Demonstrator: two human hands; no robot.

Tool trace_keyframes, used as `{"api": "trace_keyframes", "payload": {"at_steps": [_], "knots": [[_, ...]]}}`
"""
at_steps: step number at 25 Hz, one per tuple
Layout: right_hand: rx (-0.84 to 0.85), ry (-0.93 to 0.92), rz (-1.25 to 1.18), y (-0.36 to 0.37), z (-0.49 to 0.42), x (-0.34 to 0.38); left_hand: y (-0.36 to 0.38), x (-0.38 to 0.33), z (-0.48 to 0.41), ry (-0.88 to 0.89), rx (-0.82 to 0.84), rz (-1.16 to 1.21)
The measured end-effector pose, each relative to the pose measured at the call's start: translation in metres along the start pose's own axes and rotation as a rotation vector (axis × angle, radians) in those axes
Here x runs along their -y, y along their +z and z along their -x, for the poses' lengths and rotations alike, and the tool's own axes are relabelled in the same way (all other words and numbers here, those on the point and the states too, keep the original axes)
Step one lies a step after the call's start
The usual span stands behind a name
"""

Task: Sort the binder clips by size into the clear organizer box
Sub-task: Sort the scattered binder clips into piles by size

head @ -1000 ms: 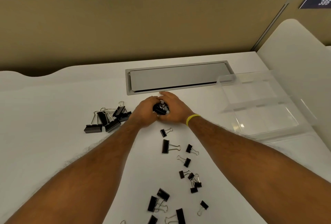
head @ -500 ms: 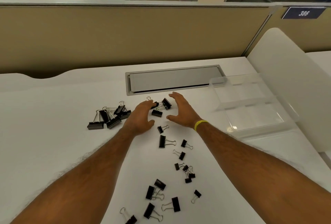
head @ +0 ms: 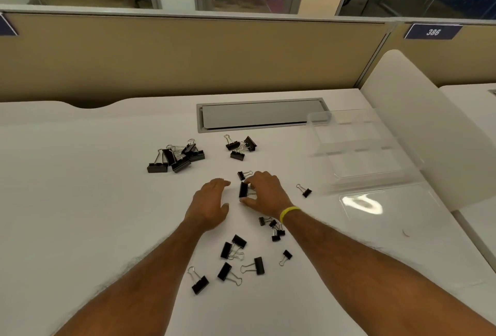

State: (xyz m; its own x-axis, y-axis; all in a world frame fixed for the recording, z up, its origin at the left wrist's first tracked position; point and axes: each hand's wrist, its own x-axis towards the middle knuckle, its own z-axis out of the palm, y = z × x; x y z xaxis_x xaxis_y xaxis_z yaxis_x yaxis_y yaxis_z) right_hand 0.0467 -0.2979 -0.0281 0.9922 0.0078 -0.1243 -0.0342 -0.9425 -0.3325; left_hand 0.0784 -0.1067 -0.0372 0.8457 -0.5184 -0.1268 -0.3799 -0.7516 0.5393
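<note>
Black binder clips lie scattered on the white desk. A pile of large clips [head: 177, 157] sits at the left, a group of medium clips [head: 241, 147] lies near the desk's grey hatch. My right hand [head: 264, 192] curls its fingers and thumb around a medium clip [head: 243, 190] that lies on the desk. My left hand [head: 210, 204] rests flat beside it, fingers apart, holding nothing. The clear organizer box [head: 359, 147] stands at the right, its lid [head: 386, 207] lying open in front of it. Several more clips [head: 236, 260] lie near my forearms.
A grey cable hatch [head: 263, 114] is set in the desk behind the clips. A tan partition wall runs along the back. A white divider panel [head: 429, 126] rises just right of the box. One small clip [head: 304, 190] lies between my right hand and the lid.
Both hands let go of the medium clips near the hatch and drew back toward me. My right hand has now closed around another medium clip lower on the desk.
</note>
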Motion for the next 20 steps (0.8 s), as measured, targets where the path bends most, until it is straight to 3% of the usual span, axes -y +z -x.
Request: {"api": "trace_keyframes", "payload": {"at_steps": [4, 13, 20], "knots": [[-0.017, 0.121, -0.03, 0.007, 0.004, 0.011, 0.006, -0.003, 0.013, -0.033, 0.0, 0.052], [-0.026, 0.057, -0.147, 0.015, 0.014, 0.021, 0.015, -0.02, -0.001, -0.127, 0.017, 0.289], [-0.123, 0.121, -0.372, 0.026, 0.025, 0.022, 0.021, -0.017, -0.012, -0.146, -0.003, 0.279]]}}
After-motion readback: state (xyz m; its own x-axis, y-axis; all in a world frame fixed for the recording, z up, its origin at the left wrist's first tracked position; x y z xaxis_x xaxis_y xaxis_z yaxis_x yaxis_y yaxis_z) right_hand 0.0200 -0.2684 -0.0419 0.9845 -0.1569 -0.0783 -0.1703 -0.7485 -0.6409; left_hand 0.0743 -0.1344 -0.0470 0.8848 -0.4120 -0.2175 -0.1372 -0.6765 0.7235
